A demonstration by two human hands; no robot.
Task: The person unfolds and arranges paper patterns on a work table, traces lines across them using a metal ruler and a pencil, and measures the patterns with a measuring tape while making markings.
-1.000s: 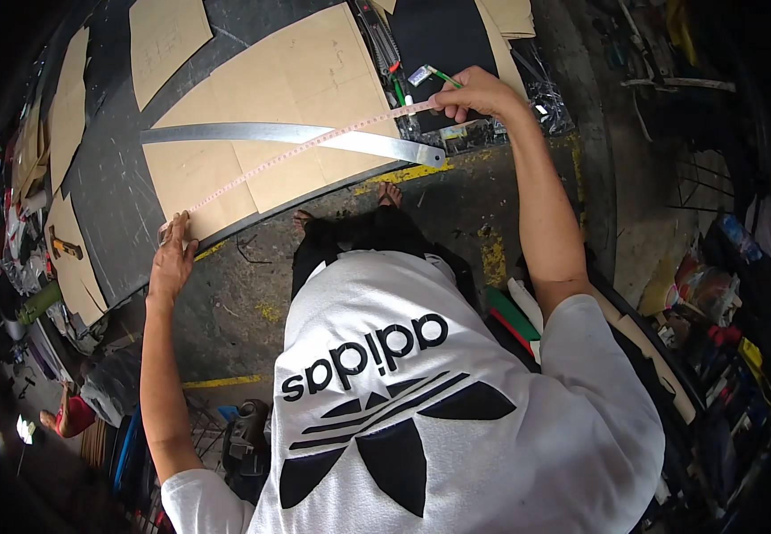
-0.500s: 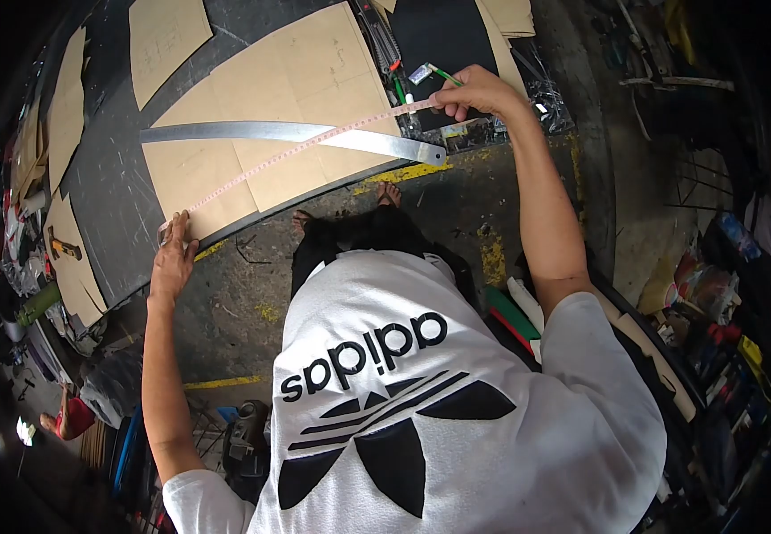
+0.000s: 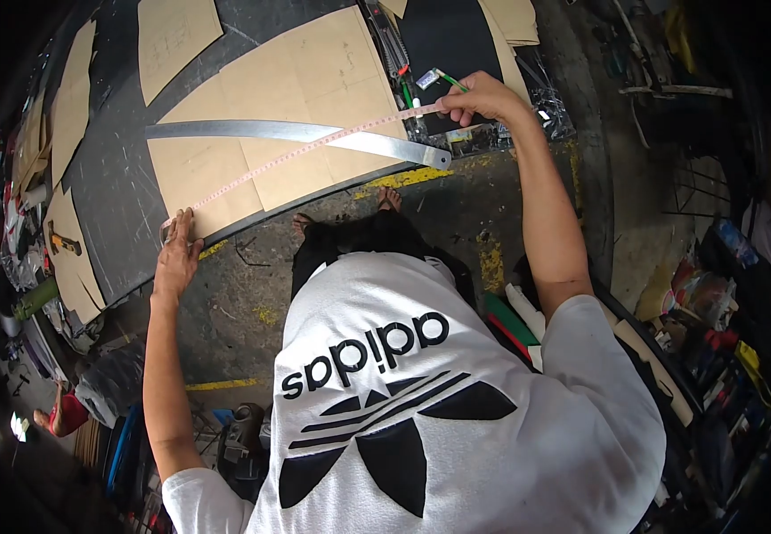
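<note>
A pink measuring tape (image 3: 265, 169) runs taut and slanting over a large brown paper sheet (image 3: 305, 71) and a curved metal ruler (image 3: 252, 131). Its left end lies under the fingers of my left hand (image 3: 177, 254), which press it at the sheet's lower left corner. The other end is pinched in my right hand (image 3: 483, 98), above the right part of the table, beside black material (image 3: 448, 44). A green pencil or pen (image 3: 450, 81) sticks out from the fingers of my right hand, near a small white and blue block (image 3: 427, 79).
Cutters and other tools (image 3: 392, 49) lie right of the large sheet. More paper pieces (image 3: 176, 40) and an orange-handled tool (image 3: 66, 243) are on the dark table (image 3: 123, 178). Far off at the lower left is a person in red (image 3: 67, 416). Cluttered goods stand at the right.
The view has shifted slightly, so the table and sheets appear a little lower and further right. Both hands keep their hold on the tape.
</note>
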